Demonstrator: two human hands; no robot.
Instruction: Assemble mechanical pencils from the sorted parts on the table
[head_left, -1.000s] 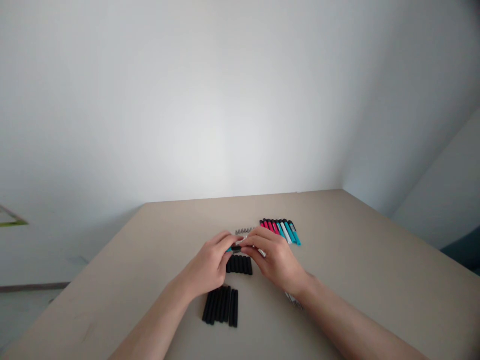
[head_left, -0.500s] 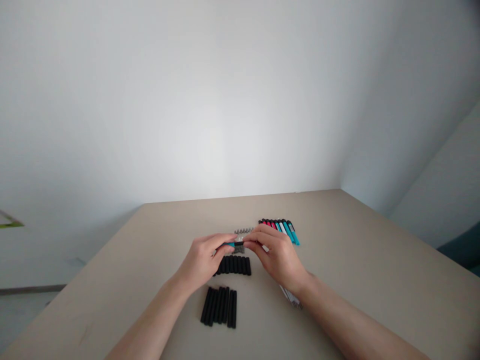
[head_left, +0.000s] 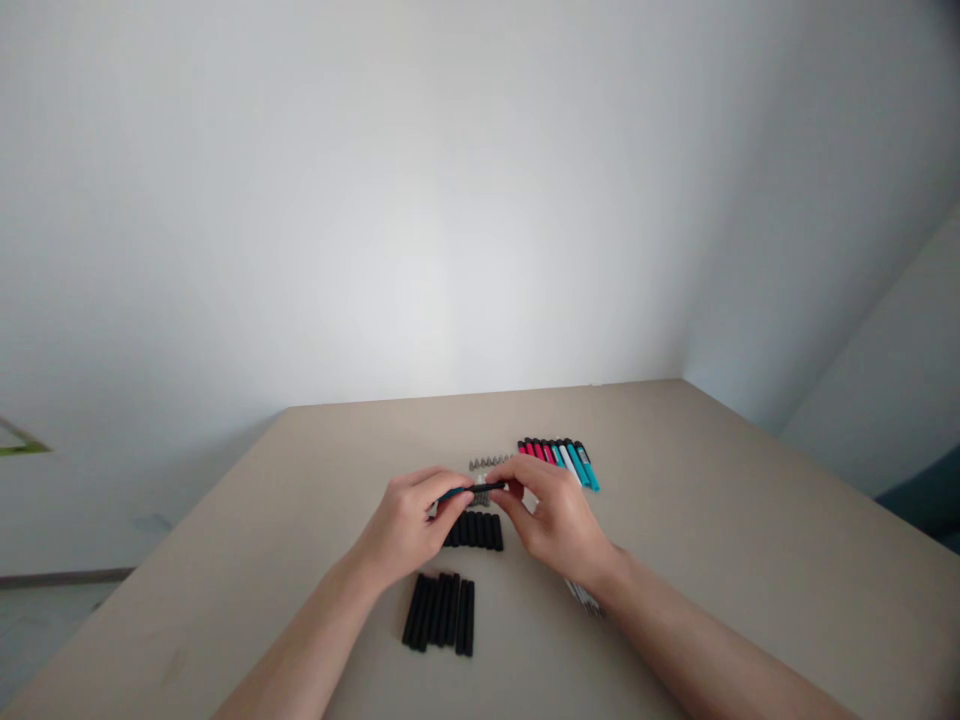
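Observation:
My left hand [head_left: 412,525] pinches a slim pen [head_left: 486,488] between thumb and fingertips. Its dark teal barrel shows at the left fingers, and a black section points to the right. The thumb and index finger of my right hand [head_left: 551,515] close around that black end. Below the pen, partly covered by my left hand, lies a row of short black tubes [head_left: 480,532]. Small metal springs [head_left: 487,462] and other tiny parts sit just behind the fingers, partly hidden.
Longer black tubes [head_left: 439,612] lie nearer me. Behind my right hand is a row of pink, white and teal pens [head_left: 574,462] with black ends. Thin white refills [head_left: 583,598] peek out beside my right wrist. The beige table [head_left: 360,430] meets a white wall.
My right fingers have shifted slightly along the pen, and more of its black section shows between the hands. Less teal is visible at my left fingers.

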